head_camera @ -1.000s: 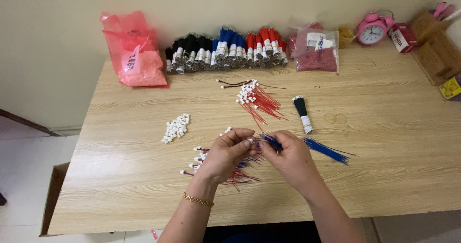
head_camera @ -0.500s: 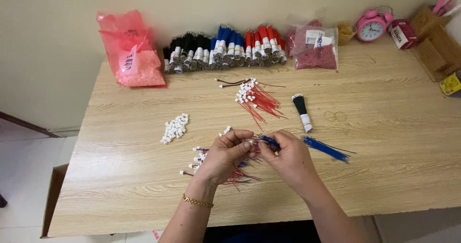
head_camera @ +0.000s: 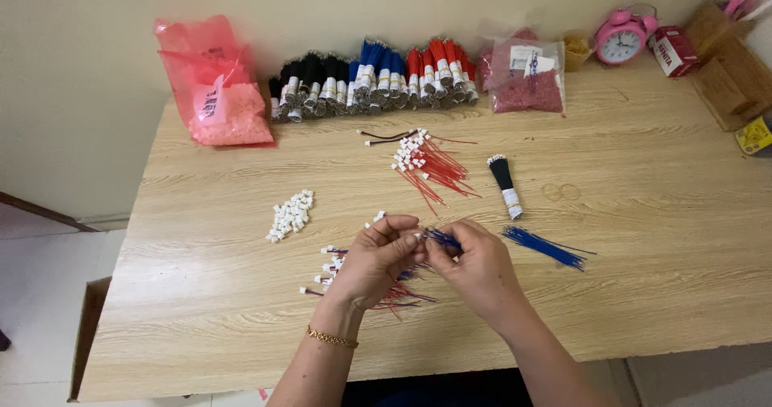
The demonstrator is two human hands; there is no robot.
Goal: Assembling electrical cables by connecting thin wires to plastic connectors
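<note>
My left hand [head_camera: 376, 261] pinches a small white connector between thumb and fingers near the table's front middle. Touching it from the right, my right hand [head_camera: 476, 264] grips a thin blue wire [head_camera: 441, 239] whose end meets the connector. Under both hands lies a heap of finished red and blue wires with white connectors [head_camera: 334, 269]. Loose blue wires [head_camera: 545, 247] lie just right of my right hand. A pile of white connectors [head_camera: 289, 215] sits to the left, and red wires with connectors [head_camera: 428, 164] lie further back.
Along the wall stand bundles of black, blue and red wires [head_camera: 374, 76], a pink bag [head_camera: 215, 93] of parts and a clear bag of red parts [head_camera: 527, 80]. A black wire bundle [head_camera: 505, 183] lies mid-table. A pink alarm clock [head_camera: 621, 40] and boxes sit at the far right.
My hands stay together at the same spot with only small finger movements on the wire and connector. The view has shifted slightly.
</note>
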